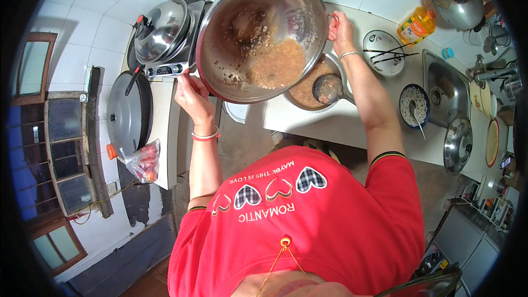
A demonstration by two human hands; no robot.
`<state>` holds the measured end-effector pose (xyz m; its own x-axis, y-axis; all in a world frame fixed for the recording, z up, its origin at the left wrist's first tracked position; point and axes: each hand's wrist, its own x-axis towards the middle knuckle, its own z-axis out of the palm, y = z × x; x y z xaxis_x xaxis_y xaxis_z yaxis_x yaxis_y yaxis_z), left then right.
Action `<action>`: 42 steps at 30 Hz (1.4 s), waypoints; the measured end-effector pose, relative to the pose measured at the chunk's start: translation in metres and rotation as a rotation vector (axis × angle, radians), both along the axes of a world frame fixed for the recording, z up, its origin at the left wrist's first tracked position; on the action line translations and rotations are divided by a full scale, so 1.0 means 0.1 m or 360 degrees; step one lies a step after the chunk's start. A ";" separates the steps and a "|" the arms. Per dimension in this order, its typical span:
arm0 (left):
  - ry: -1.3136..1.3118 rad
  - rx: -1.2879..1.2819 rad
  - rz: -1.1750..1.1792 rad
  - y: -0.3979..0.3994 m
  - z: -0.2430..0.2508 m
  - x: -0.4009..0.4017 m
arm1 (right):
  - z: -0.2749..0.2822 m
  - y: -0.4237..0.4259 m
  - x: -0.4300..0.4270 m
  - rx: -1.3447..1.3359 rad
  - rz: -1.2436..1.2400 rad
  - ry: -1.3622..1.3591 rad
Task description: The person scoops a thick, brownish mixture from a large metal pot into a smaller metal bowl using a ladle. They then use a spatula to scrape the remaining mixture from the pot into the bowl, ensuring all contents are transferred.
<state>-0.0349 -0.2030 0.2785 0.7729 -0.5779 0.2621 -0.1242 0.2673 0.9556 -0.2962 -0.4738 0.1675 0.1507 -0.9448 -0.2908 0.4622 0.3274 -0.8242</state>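
Observation:
A large metal pan (231, 45) is tilted over the counter, with brownish porridge-like food (280, 64) pooled toward its lower right side. My right hand (342, 35) grips the red handle at the pan's right. On the opposite side, my left hand (196, 99) is closed at the pan's edge, though its grip is partly hidden. Below the lower right rim stands a metal pot (343, 75) holding similar food. A ladle (328, 88) rests in that pot, its bowl in the food and its handle pointing right. Dark residue clings to the pan's inside.
At the left, a lidded pan (163, 29) sits on an induction cooker (165, 69). Right of the pot are a plate with chopsticks (381, 64), an oil bottle (416, 27), a bowl with a spoon (421, 101), a sink (451, 68) and a metal lid (458, 144).

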 end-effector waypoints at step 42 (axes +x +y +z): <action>-0.1719 -0.0096 -0.0692 0.49 0.09 -1.75 | -1.02 -0.32 -0.49 0.0171 -0.0308 -0.0851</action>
